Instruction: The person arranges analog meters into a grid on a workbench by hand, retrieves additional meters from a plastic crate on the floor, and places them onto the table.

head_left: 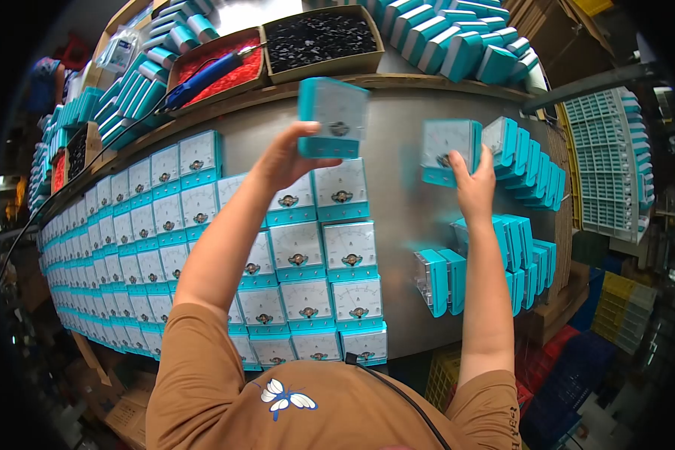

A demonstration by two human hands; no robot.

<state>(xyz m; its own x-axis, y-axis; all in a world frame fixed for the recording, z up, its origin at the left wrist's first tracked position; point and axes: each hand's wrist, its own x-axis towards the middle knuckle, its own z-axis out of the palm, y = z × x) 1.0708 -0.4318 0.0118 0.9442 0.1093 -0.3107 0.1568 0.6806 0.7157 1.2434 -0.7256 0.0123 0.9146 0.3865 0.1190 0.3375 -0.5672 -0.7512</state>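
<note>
My left hand (289, 156) grips a teal panel meter (337, 112) by its left and lower edges, raised over the upper end of the meter rows, its clear face turned up. On the right, my right hand (472, 176) is closed on a second teal-framed meter (439, 142), thumb on the face and fingers along its right side. Flat rows of similar meters (296, 240) cover the left and middle of the metal table (394, 225). Beside my right hand, several meters stand on edge in a leaning row (529, 169). More upright meters (506, 247) stand nearer, partly hidden by my forearm.
Beyond the table's raised back edge are a box of black small parts (322, 37), a box of red parts (225, 82) and a blue electric screwdriver (210, 79). Stacked teal meters (457, 45) fill the back shelf. A rack of meters (607, 157) stands at right.
</note>
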